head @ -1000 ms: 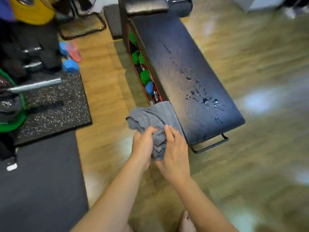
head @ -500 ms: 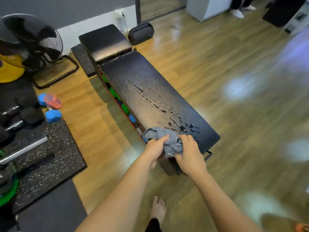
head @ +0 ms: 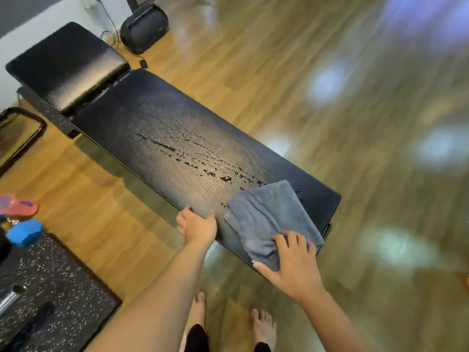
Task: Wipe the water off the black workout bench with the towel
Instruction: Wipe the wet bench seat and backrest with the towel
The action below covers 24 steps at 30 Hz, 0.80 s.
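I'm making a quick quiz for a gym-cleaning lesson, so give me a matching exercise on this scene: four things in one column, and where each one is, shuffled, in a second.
Things:
1. towel
2. left hand
3. right hand
4. water drops

Places:
A. on the near side edge of the bench
B. spread along the middle of the bench top
C. pressing on the towel's near end
D. laid flat on the near end of the bench

Pairs: 1-D, 2-A, 3-C, 4-B
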{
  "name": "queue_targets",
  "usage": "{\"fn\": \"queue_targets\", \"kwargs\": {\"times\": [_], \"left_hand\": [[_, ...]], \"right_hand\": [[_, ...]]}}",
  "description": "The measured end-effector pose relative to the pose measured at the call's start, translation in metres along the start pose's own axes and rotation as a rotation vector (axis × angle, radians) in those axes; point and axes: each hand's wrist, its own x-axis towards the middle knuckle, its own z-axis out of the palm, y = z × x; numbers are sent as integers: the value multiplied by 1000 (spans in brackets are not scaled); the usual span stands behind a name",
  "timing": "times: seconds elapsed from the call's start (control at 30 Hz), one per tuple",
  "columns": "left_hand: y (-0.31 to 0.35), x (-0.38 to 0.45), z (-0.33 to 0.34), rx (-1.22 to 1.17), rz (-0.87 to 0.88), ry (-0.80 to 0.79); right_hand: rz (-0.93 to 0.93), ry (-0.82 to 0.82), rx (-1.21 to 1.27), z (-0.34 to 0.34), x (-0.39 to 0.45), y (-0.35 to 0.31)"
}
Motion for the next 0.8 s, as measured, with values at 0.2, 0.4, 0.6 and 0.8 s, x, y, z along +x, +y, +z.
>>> {"fn": "queue_targets", "kwargs": {"times": [0.2,0.4,0.6,0.8], "left_hand": [[16,45,15,536,482,-58],[20,63,11,736,542,-329],[22,67,1,843,550,-457],[21,70,3,848,574,-457]], "right_hand": [[286,59,28,11,58,-31],[346,56,-18,35,69,-36],[420,34,-12,34,63,-37],[560,60,38,12,123,-3]]}}
